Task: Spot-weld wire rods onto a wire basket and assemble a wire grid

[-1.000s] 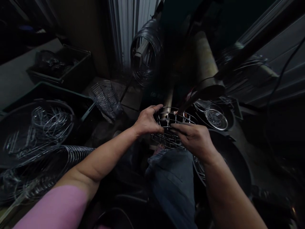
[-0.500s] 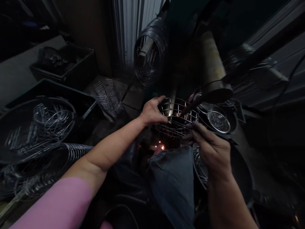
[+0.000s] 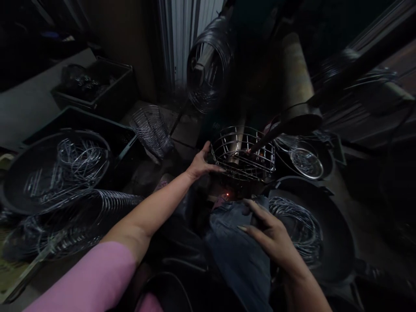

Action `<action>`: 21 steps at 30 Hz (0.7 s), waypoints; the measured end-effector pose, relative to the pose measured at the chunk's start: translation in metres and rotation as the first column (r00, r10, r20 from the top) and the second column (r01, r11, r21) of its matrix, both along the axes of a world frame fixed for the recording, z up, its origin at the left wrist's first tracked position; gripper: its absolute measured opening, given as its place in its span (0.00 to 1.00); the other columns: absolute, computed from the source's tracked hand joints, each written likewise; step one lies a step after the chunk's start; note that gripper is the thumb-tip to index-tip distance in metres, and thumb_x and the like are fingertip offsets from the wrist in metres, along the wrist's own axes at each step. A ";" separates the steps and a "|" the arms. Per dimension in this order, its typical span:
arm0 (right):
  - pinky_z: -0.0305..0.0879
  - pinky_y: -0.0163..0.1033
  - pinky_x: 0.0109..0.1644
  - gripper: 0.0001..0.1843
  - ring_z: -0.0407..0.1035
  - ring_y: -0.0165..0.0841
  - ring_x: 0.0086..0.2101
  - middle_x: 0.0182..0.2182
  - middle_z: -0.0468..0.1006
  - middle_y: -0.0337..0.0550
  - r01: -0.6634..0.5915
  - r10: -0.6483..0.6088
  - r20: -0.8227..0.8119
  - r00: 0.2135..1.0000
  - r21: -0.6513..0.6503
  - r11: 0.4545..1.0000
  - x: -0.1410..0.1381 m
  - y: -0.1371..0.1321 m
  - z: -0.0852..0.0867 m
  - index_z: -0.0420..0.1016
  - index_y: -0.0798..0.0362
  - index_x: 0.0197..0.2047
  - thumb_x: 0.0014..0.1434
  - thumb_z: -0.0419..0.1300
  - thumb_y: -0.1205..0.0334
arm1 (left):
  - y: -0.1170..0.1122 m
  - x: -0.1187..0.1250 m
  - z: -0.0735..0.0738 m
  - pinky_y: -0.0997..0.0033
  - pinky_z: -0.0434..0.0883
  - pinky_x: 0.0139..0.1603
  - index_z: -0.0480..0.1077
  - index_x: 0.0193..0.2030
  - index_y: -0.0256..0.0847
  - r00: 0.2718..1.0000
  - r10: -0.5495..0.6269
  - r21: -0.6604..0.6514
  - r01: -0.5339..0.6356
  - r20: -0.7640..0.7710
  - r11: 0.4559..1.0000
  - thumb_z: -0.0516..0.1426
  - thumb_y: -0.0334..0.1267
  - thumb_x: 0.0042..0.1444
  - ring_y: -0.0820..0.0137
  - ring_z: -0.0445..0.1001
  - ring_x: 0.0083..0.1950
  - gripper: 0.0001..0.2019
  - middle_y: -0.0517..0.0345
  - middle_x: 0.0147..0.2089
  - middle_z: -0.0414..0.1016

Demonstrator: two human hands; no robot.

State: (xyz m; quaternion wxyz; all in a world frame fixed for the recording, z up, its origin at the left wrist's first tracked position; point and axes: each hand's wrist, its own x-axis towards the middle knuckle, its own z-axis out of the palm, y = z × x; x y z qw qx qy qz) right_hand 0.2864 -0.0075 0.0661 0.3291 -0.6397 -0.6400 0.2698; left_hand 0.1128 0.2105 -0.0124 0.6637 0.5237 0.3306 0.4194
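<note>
A round wire basket [image 3: 243, 151] of shiny metal sits in the middle of the view, under a dark metal arm of a machine [image 3: 286, 123]. My left hand [image 3: 200, 163] grips the basket's left rim and side. My right hand [image 3: 268, 229] hangs lower right, above my blue-jeaned knee [image 3: 234, 247]. Its fingers are spread and nothing is in it. A small orange glow shows just below the basket.
A dark basin with wire pieces [image 3: 305, 229] lies right of my knee. A shallow metal dish [image 3: 305, 162] stands at the right. At the left are a large pan of bent wires [image 3: 61, 167], stacked wire rings [image 3: 74, 216] and another wire basket [image 3: 152, 130]. A wire coil [image 3: 209, 65] hangs behind.
My right hand has let go of the basket and dropped down toward my knee. The left hand has kept its hold, and the basket has risen slightly in the view.
</note>
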 end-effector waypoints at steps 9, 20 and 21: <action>0.72 0.32 0.38 0.09 0.76 0.32 0.33 0.35 0.80 0.44 -0.258 0.225 0.160 0.961 0.232 0.938 -0.055 0.009 0.074 0.80 0.53 0.44 0.61 0.61 0.65 | -0.040 -0.045 0.052 0.52 0.65 0.63 0.64 0.62 0.32 0.996 0.001 0.199 0.018 -0.091 0.980 0.73 0.37 0.21 0.53 0.71 0.58 0.53 0.40 0.58 0.71; 0.69 0.36 0.39 0.09 0.75 0.35 0.35 0.34 0.80 0.42 -0.236 0.247 0.100 0.964 -0.105 0.966 -0.044 0.041 0.065 0.81 0.51 0.41 0.59 0.60 0.64 | -0.093 -0.055 0.074 0.51 0.67 0.61 0.61 0.64 0.35 0.896 0.154 0.664 0.184 -0.416 0.725 0.67 0.44 0.35 0.53 0.69 0.60 0.46 0.39 0.61 0.67; 0.69 0.36 0.40 0.10 0.75 0.35 0.35 0.35 0.80 0.42 -0.259 0.268 0.112 0.957 -0.088 0.962 -0.044 0.038 0.069 0.81 0.51 0.42 0.60 0.59 0.64 | -0.092 -0.054 0.073 0.51 0.67 0.61 0.61 0.64 0.35 0.898 0.153 0.675 0.188 -0.412 0.714 0.67 0.45 0.36 0.53 0.69 0.60 0.46 0.39 0.61 0.67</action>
